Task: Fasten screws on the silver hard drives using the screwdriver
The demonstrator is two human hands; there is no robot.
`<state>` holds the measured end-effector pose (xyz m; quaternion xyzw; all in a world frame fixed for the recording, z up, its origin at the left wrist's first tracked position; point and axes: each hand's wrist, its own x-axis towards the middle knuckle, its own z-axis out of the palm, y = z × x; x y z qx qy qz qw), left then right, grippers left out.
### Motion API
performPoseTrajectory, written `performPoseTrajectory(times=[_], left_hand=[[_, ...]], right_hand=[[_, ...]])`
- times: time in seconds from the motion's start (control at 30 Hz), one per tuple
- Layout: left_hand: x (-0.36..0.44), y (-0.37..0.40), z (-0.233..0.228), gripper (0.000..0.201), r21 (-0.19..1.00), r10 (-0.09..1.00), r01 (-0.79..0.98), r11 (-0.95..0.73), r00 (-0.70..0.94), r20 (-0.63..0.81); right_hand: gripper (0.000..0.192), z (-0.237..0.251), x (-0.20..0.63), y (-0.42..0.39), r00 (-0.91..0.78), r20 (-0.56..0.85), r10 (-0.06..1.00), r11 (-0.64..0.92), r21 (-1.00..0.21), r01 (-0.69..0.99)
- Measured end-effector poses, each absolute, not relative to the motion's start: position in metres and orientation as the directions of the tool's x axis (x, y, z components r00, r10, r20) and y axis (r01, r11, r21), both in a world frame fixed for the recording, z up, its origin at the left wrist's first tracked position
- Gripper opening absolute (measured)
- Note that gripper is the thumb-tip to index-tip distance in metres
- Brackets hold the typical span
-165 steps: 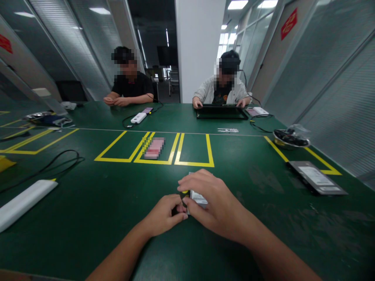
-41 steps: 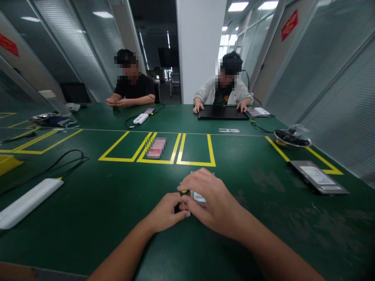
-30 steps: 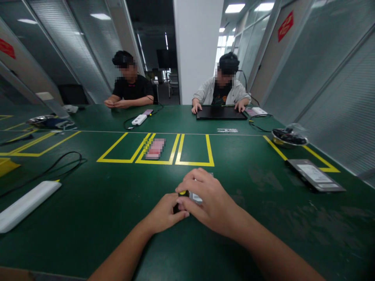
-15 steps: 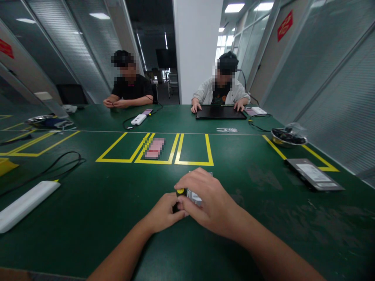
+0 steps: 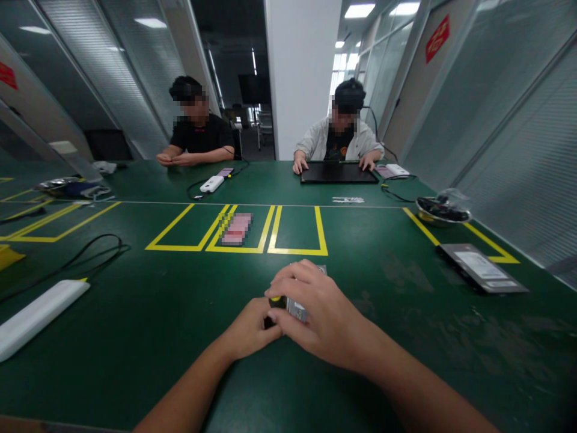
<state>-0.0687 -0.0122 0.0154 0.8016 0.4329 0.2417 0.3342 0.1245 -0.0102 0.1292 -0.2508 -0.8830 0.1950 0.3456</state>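
Head camera caught the right hand (image 5: 318,310) curled round a yellow-topped tool (image 5: 276,302), left of the metal device (image 5: 296,311) beneath its palm. Beside the device, the left hand (image 5: 249,328) bent its fingers, hold unclear.

The head camera looks forward — and down — across the table (image 5: 189,282).

Two bare, slim forearms (image 5: 396,368)

You're in an office workroom
Blind-lined glass partitions (image 5: 97,60) stand at upper left; yellow tape (image 5: 299,252) marks your green worktop (image 5: 180,294) mid-frame.
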Motion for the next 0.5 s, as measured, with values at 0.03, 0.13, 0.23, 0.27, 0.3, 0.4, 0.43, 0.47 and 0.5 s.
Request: performPoseTrajectory(times=[0.03,0.13,0.23,0.27,0.3,0.4,0.43,0.47,0.5], left_hand=[[-0.069,-0.0123,0.0147,0.018,0.745,0.855,0.534,-0.4,0.51,0.094],[-0.0707,-0.0124,0.0107,0.019,0.732,0.861,0.549,-0.404,0.498,0.101],[-0.0716,-0.0117,0.008,0.02,0.725,0.862,0.55,-0.415,0.493,0.119],[-0.0715,-0.0113,0.0081,0.019,0.729,0.859,0.543,-0.417,0.497,0.121],[-0.0713,-0.011,0.0088,0.019,0.734,0.857,0.535,-0.418,0.501,0.122],[-0.0705,-0.0106,0.0117,0.017,0.751,0.853,0.521,-0.406,0.51,0.108],[-0.0704,-0.0106,0.0122,0.017,0.754,0.853,0.521,-0.4,0.512,0.1],[-0.0704,-0.0106,0.0123,0.016,0.755,0.854,0.523,-0.396,0.511,0.093],[-0.0705,-0.0107,0.0121,0.016,0.754,0.856,0.527,-0.392,0.509,0.089]], right_hand=[[0.013,0.1298,0.1243,-0.0103,-0.632,0.5,0.592,0.788,-0.524,0.324],[0.009,0.1309,0.1238,-0.0095,-0.637,0.485,0.599,0.782,-0.526,0.335],[0.013,0.1301,0.1241,-0.0078,-0.64,0.527,0.56,0.81,-0.509,0.29],[0.015,0.1295,0.1243,-0.0075,-0.636,0.543,0.548,0.818,-0.507,0.272],[0.018,0.1288,0.1245,-0.0075,-0.631,0.556,0.541,0.823,-0.506,0.26],[0.019,0.1274,0.1248,-0.0084,-0.622,0.544,0.564,0.809,-0.516,0.281],[0.018,0.1272,0.1246,-0.0087,-0.62,0.527,0.58,0.798,-0.522,0.303],[0.017,0.1271,0.1245,-0.0088,-0.62,0.512,0.595,0.788,-0.525,0.322],[0.016,0.1271,0.1242,-0.0087,-0.621,0.501,0.603,0.782,-0.526,0.334]])
